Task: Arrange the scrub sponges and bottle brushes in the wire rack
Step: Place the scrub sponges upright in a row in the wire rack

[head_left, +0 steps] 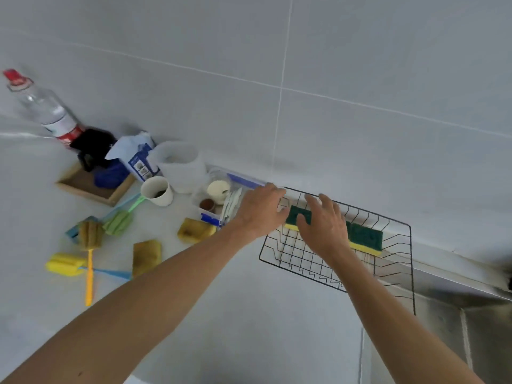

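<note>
Wire rack [388,275], black, at the counter's back edge against the wall, one corner overhanging the sink [471,322]. Two green-and-yellow scrub sponges on edge along its rear wall: near sponge [293,216] under both hands, far sponge [365,239] free. Left hand [260,212] and right hand [324,225] spread, fingers resting on the near sponge, gripping nothing. Risk: sponge tips flat once released; rack shifts sinkward. Front rows open. Bottle brushes [88,239] and loose sponges [146,256] wait left, well apart.

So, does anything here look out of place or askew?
Yes. Only two green scrub sponges stand in the wire rack. Two worn yellow sponges and the bottle brushes lie scattered and crossed on the counter, outside the rack. Nothing looks spilled.
</note>
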